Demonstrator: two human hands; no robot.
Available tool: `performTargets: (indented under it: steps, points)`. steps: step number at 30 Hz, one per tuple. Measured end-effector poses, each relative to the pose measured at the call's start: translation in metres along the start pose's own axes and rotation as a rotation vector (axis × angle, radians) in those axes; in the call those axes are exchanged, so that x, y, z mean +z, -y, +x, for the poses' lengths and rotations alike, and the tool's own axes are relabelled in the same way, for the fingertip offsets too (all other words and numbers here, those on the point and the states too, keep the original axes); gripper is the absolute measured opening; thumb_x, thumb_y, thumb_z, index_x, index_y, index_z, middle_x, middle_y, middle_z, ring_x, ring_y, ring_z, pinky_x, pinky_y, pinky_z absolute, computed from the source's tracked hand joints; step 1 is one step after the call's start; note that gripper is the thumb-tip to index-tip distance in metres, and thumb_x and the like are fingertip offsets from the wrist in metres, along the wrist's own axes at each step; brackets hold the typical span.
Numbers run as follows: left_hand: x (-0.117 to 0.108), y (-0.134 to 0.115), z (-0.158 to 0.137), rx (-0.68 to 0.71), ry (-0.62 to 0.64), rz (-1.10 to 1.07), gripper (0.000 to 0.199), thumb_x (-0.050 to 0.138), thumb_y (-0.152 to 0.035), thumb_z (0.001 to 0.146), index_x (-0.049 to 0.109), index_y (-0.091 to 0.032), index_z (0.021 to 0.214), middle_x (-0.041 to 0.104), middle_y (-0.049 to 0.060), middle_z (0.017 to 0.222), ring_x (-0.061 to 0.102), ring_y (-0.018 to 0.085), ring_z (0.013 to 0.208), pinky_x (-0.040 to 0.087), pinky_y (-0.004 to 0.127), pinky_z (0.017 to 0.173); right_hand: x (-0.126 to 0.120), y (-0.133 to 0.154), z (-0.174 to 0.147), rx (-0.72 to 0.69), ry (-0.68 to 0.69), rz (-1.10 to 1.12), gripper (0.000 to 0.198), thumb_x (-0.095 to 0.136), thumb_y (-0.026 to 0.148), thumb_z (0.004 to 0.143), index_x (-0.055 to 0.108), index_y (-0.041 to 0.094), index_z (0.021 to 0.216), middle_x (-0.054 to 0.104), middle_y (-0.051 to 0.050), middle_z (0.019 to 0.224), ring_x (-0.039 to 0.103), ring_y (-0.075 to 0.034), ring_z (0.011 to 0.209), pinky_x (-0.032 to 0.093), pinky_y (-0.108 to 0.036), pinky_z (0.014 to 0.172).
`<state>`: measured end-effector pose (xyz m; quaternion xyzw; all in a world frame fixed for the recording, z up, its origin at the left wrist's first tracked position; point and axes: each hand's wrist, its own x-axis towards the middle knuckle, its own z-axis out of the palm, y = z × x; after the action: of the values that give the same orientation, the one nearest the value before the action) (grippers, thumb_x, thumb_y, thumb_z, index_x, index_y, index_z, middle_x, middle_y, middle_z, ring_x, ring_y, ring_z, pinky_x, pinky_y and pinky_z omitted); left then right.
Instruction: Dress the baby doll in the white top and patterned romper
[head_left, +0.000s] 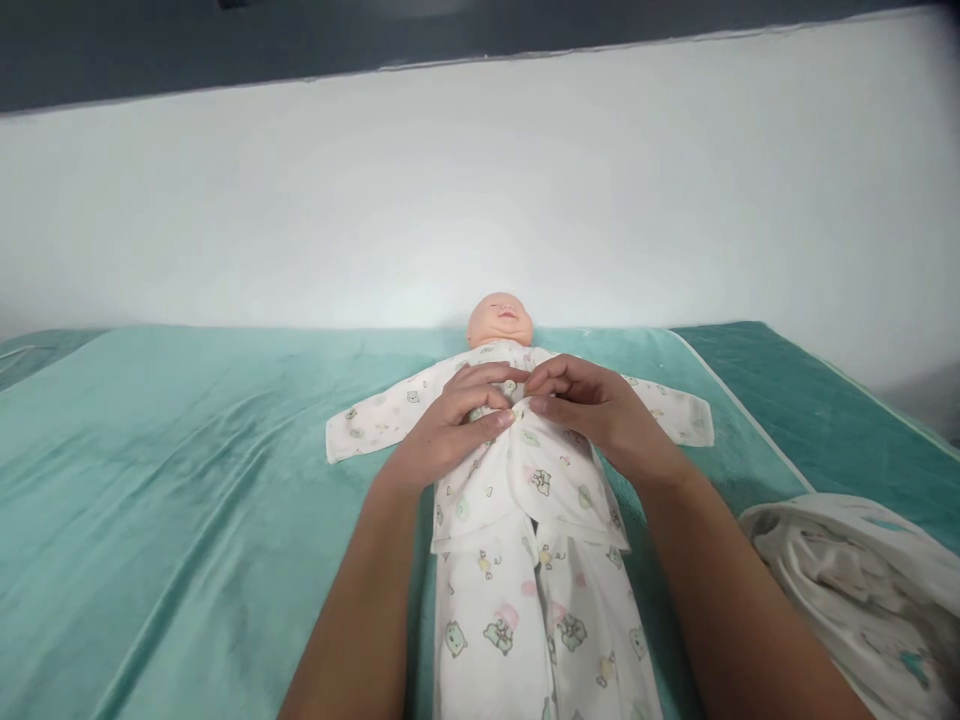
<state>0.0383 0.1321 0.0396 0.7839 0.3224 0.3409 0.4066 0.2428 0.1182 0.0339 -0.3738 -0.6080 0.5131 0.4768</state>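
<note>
A baby doll (pixel 498 322) lies on its back, head away from me and sleeves spread to both sides. It wears a white printed baby shirt (pixel 551 480) and matching trousers (pixel 499 630). Over the chest, my left hand (pixel 454 425) is closed, thumb and fingers on the shirt's front opening. Facing it, my right hand (pixel 592 405) pinches the other side of the same opening. A small button (pixel 511 386) shows between my fingertips; another by my left thumb is partly covered. Exactly how the fingers grip the cloth is partly hidden.
The doll lies on a light green sheet (pixel 187 480) over a darker green cover (pixel 795 400). At the lower right is a crumpled heap of white printed cloth (pixel 862 590), near my right forearm. A white wall (pixel 480 200) rises behind the bed.
</note>
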Motion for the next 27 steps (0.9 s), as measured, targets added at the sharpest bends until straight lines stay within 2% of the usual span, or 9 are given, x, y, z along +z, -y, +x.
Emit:
performTargets:
  steps: [5,8,13,15,18,20,22,24,27]
  points:
    - [0.001,0.000,0.001,0.009,-0.010,0.017,0.026,0.058,-0.033,0.091,0.053,-0.020,0.069,0.056,0.004,0.138,0.047,0.023,0.132,0.028,0.045,0.117,0.005,0.002,0.001,-0.011,0.004,-0.094,0.008,0.067,0.030,0.087,0.066,0.023,0.090,0.059,0.001,0.082,0.048,-0.012,0.072,0.037,-0.025,0.062]
    - [0.003,0.000,0.001,0.005,-0.029,-0.001,0.026,0.059,-0.033,0.090,0.053,-0.020,0.068,0.057,0.005,0.137,0.046,0.024,0.134,0.029,0.045,0.115,0.007,0.002,0.001,-0.027,0.018,-0.110,0.006,0.064,0.029,0.088,0.066,0.024,0.090,0.057,0.002,0.081,0.047,-0.011,0.071,0.036,-0.025,0.062]
    - [0.009,0.001,0.001,-0.031,-0.155,-0.164,0.025,0.062,-0.033,0.088,0.055,-0.020,0.067,0.062,0.005,0.133,0.053,0.025,0.128,0.034,0.045,0.112,0.007,0.000,0.001,-0.060,-0.045,-0.044,0.010,0.066,0.032,0.087,0.066,0.023,0.087,0.053,0.003,0.074,0.041,-0.009,0.062,0.031,-0.024,0.055]
    - [0.010,0.003,0.002,-0.036,-0.300,-0.258,0.024,0.062,-0.032,0.086,0.055,-0.020,0.066,0.065,0.006,0.128,0.056,0.025,0.125,0.038,0.043,0.109,0.002,-0.002,0.002,-0.086,-0.159,0.021,0.010,0.067,0.032,0.084,0.066,0.022,0.085,0.051,0.003,0.070,0.039,-0.009,0.058,0.028,-0.024,0.052]
    - [0.006,0.008,0.003,-0.118,-0.629,-0.342,0.026,0.065,-0.032,0.081,0.050,-0.019,0.063,0.066,0.005,0.125,0.060,0.026,0.119,0.046,0.040,0.100,-0.016,-0.007,0.004,-0.069,-0.436,0.057,0.009,0.066,0.030,0.079,0.065,0.022,0.083,0.049,0.004,0.066,0.038,-0.009,0.054,0.028,-0.025,0.050]
    - [-0.001,0.014,0.000,-0.250,-0.844,-0.349,0.019,0.064,-0.030,0.077,0.050,-0.020,0.068,0.066,0.004,0.125,0.064,0.025,0.112,0.051,0.037,0.090,-0.033,-0.010,0.005,0.018,-0.662,-0.066,0.008,0.065,0.028,0.075,0.064,0.022,0.081,0.051,0.003,0.065,0.039,-0.010,0.053,0.028,-0.025,0.049]
    - [-0.008,0.022,-0.004,-0.404,-1.003,-0.307,0.009,0.060,-0.025,0.075,0.053,-0.021,0.079,0.065,0.004,0.126,0.066,0.024,0.105,0.054,0.036,0.082,-0.049,-0.012,0.005,0.132,-0.811,-0.316,0.009,0.063,0.028,0.074,0.065,0.022,0.079,0.055,0.002,0.065,0.043,-0.013,0.054,0.031,-0.027,0.050]
    - [-0.013,0.028,-0.008,-0.502,-1.114,-0.190,0.017,0.054,-0.018,0.073,0.053,-0.022,0.090,0.063,0.005,0.128,0.065,0.022,0.105,0.054,0.036,0.082,-0.059,-0.014,0.005,0.186,-0.828,-0.567,0.009,0.061,0.029,0.075,0.066,0.022,0.079,0.061,-0.001,0.069,0.051,-0.017,0.061,0.039,-0.031,0.057]
    - [-0.013,0.035,-0.009,-0.451,-1.150,0.137,0.029,0.051,-0.012,0.073,0.053,-0.024,0.100,0.059,0.004,0.132,0.058,0.021,0.120,0.049,0.037,0.097,-0.056,-0.019,0.007,0.071,-0.699,-0.731,0.014,0.056,0.028,0.080,0.067,0.022,0.088,0.070,-0.006,0.090,0.062,-0.025,0.088,0.047,-0.039,0.080]
